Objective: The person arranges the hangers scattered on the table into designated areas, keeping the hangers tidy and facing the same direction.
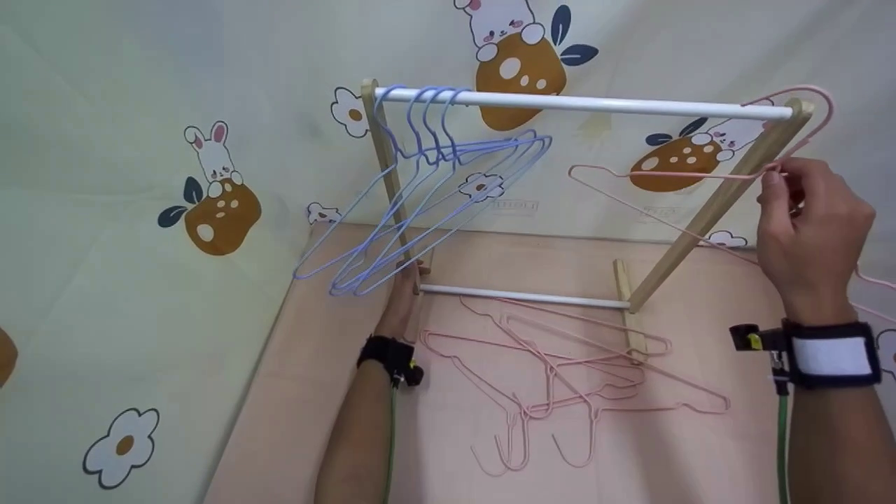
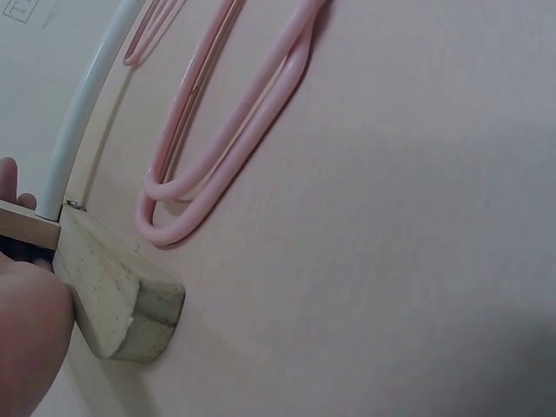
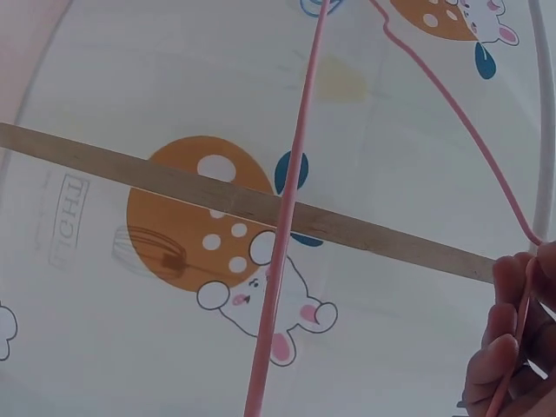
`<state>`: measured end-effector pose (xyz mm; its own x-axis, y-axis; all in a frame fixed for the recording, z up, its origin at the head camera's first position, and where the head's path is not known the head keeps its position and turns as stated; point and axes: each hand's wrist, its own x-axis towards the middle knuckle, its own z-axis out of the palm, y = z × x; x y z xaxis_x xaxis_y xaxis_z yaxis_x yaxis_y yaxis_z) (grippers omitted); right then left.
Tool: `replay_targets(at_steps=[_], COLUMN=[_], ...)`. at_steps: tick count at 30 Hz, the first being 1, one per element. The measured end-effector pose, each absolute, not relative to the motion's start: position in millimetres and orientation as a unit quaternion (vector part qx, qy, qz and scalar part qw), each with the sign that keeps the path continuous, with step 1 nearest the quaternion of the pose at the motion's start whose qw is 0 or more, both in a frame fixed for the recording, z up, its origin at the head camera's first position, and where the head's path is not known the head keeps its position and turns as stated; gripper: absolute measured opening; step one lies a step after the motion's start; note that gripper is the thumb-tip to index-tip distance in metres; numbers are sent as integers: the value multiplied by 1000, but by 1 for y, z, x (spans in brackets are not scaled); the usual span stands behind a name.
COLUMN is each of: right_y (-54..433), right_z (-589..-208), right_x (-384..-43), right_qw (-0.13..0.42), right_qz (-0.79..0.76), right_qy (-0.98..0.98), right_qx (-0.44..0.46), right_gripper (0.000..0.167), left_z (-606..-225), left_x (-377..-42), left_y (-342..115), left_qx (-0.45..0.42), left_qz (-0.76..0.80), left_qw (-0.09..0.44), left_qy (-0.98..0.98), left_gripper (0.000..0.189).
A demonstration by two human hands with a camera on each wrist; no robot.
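Your right hand (image 1: 815,231) pinches a pink wire hanger (image 3: 275,287) near the white rod (image 1: 588,103); your left hand (image 1: 397,301) grasps the wooden rack (image 1: 675,257). Four blue wire hangers (image 1: 455,157) already hang there; more pink hangers (image 2: 165,235) lie unhung on the pale-pink bench (image 1: 294,420).

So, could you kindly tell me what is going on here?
A person's right hand holds a pink hanger near its neck, the hook at the right end of the rack's white top rail. The left hand holds the wooden left post near its foot. Blue hangers hang toward the rail's left end, and several other pink hangers lie on the surface below.
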<state>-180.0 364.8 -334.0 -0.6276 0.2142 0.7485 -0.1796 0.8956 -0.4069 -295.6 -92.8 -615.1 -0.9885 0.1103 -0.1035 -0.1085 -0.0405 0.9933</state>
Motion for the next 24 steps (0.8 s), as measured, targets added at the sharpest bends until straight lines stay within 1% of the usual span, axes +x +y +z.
replay_targets(at_steps=[4,7,8,10,13,14,15,18,24], right_y=[365,363,362,360,358,358,357,355,352], right_z=[-338,-341,-342,-344,-347,-347,-348,-349,-352], right_x=[-186,-187,-187,-188,-189,-189,-189,-189,-189], right_qw=[426,422,421,417,411,410,409,405,395], right_qz=[231,232,233,234,237,238,239,240,253], right_qy=[-875,-876,-876,-878,-879,-879,-880,-881,-881], right_qx=[-19,-24,-26,-32,-39,-41,-43,-49,-60], right_gripper=[43,45,46,46,44,43,43,42,40], left_z=[-616,-615,-615,-617,-631,-641,-644,-648,-622], left_x=[-298,-297,-296,-296,-303,-309,-310,-312,-295], left_y=[-90,-90,-90,-93,-99,-101,-103,-104,-99], left_qx=[-4,2,4,17,18,25,29,27,27], left_qz=[733,731,728,722,708,707,707,707,696], left_qw=[60,53,53,55,57,57,58,62,59], left_qy=[678,681,684,690,703,704,704,704,715], left_gripper=[119,127,125,115,95,88,86,83,87])
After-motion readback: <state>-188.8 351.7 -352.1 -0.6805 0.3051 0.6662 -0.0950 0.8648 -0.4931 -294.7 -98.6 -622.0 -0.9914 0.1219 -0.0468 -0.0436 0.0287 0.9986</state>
